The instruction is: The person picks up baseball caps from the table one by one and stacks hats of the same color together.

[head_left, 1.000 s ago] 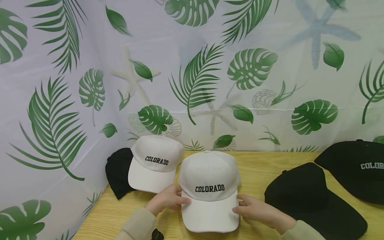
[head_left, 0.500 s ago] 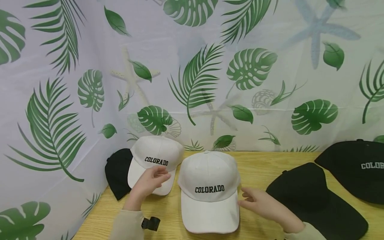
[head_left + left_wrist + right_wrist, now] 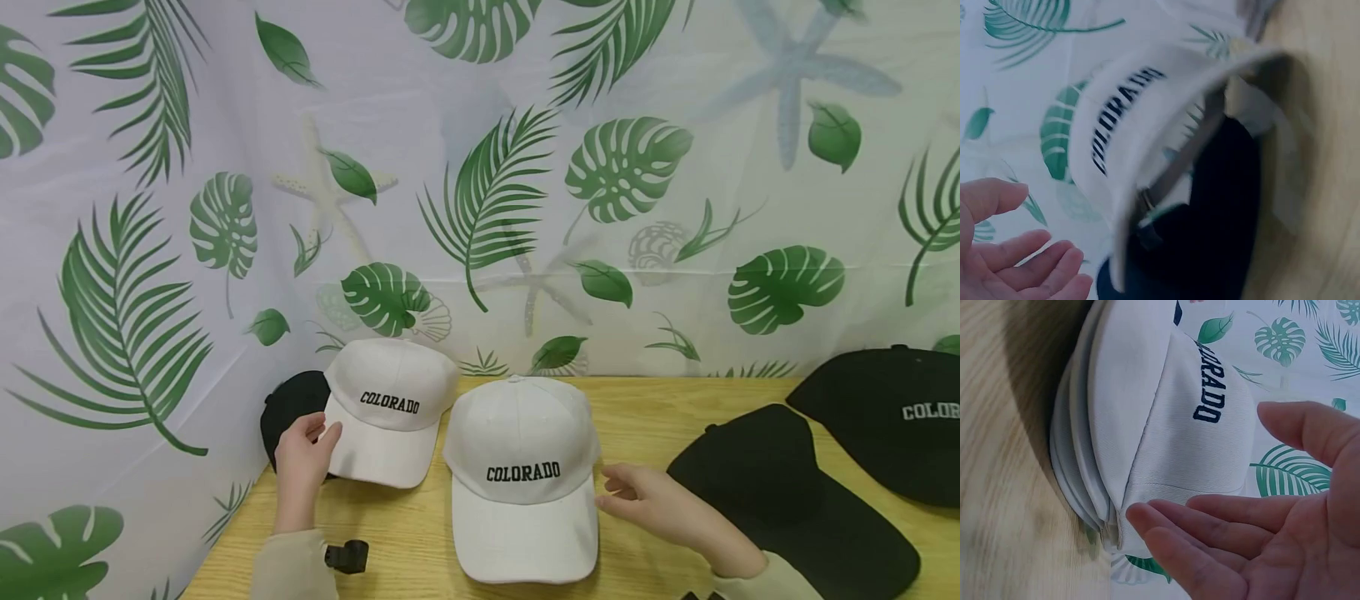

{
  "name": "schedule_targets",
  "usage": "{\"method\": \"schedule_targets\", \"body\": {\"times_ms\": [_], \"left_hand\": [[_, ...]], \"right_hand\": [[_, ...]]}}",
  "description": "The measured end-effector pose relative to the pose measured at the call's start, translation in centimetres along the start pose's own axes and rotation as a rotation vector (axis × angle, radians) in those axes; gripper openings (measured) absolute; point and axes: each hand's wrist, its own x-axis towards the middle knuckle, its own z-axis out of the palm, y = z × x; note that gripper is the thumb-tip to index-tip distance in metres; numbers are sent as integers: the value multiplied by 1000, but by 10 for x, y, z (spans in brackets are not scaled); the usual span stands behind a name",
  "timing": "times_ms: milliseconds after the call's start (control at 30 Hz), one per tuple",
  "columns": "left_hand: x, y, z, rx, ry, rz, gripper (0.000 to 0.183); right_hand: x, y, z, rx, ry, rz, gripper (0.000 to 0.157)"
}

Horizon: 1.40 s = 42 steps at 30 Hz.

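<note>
My left hand (image 3: 303, 454) is at the left edge of the brim of a white baseball cap (image 3: 390, 383) lettered COLORADO. Its fingers are loosely bent and hold nothing. In the left wrist view this cap (image 3: 1129, 112) leans over a black cap (image 3: 1222, 200), its back strap showing beneath. A second white cap (image 3: 522, 433) stands upright at the front middle. The right wrist view shows several brims (image 3: 1082, 437) nested together there. My right hand (image 3: 660, 508) is beside this stack's right side, fingers extended and holding nothing, with the palm (image 3: 1291, 550) facing the caps.
Two black caps, one (image 3: 780, 492) nearer and one (image 3: 892, 417) behind it, lie on the right of the wooden table (image 3: 637, 400). Another black cap (image 3: 277, 417) sits behind the left white cap. A leaf-patterned cloth (image 3: 480, 208) hangs at the back and left.
Both hands have let go of the front white cap. My left hand has moved left to the other white cap's brim; my right hand has drawn slightly away. The caps have not moved.
</note>
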Motion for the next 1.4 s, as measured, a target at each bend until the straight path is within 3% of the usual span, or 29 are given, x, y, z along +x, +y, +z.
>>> {"method": "schedule_targets", "body": {"times_ms": [233, 333, 400, 533, 600, 700, 833, 1033, 1167, 1300, 1400], "left_hand": [[6, -21, -4, -12, -75, -110, 47], [10, -28, -1, -117, -98, -161, 50], [19, -45, 7, -209, -81, -206, 52], [45, -96, 29, -391, -53, -271, 52], [47, -100, 32, -452, -69, -294, 49], [33, -70, 22, -543, -113, -336, 44], [15, -30, 6, -664, -87, -323, 43], [7, -5, -8, -741, 44, -243, 40], [1, 11, -15, -804, 84, -211, 36], [-8, 25, -19, -886, 40, -180, 25], [-17, 34, -18, -977, -49, -140, 16]], "right_hand": [[0, -1, 1, -1, -13, -10, 57], [1, -1, 2, -9, -10, -6, 56], [1, -1, 3, -12, -8, -9, 55], [1, -1, 4, -11, -11, -15, 55], [1, -1, 5, -6, -13, -10, 55], [1, -1, 6, -5, -14, -6, 55], [1, 0, 7, -10, -13, -12, 54], [0, 1, 7, -15, -12, -19, 54], [0, 1, 6, -24, -4, -20, 54], [-2, -1, 5, -19, 32, -22, 55], [-3, -4, 5, -3, 72, -48, 55]]}}
